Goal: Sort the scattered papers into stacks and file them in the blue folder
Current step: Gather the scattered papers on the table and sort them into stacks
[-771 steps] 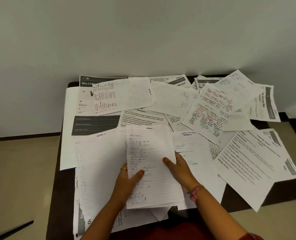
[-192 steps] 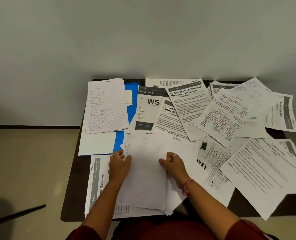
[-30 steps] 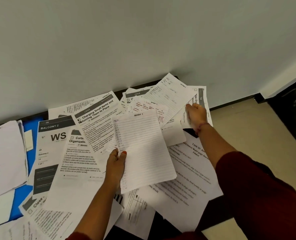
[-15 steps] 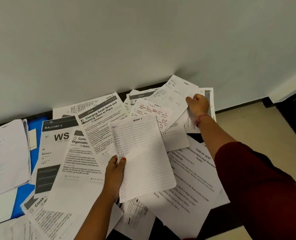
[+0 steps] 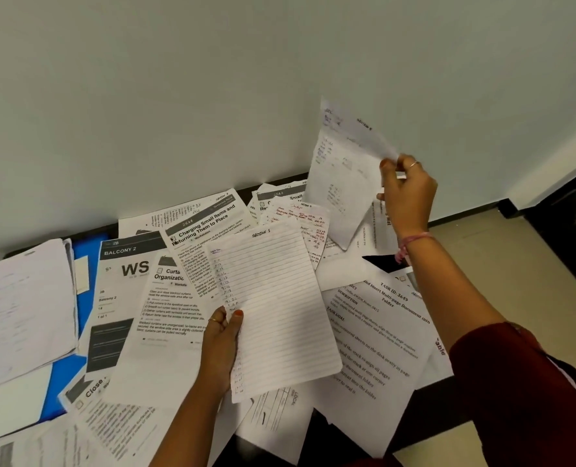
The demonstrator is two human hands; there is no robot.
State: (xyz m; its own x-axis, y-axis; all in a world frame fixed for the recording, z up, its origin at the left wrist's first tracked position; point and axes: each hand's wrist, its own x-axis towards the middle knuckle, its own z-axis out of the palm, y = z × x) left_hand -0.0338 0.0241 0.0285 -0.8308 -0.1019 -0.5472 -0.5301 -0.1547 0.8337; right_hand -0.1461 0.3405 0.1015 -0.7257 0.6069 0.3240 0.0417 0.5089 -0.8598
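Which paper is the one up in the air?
Look at the far right of the table, by the wall. The right hand pinches a handwritten sheet by its edge there. It alone hangs upright above the pile.

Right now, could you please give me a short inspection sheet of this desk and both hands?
Surface: dark table, mostly covered by paper.
Job's things: blue folder at left, with a stack of handwritten sheets lying on it; lined sheets headed Section 1 held up; a handwritten page lifted clear of the pile.
Clutter: printed sheets overlapping, among them the Balcony 2 WS sheet and the Task ID sheet.
Grip: left hand holds the lined sheets at their left edge; right hand pinches the handwritten page.
Cables: nothing seen.
Surroundings: plain wall behind, tiled floor to the right.
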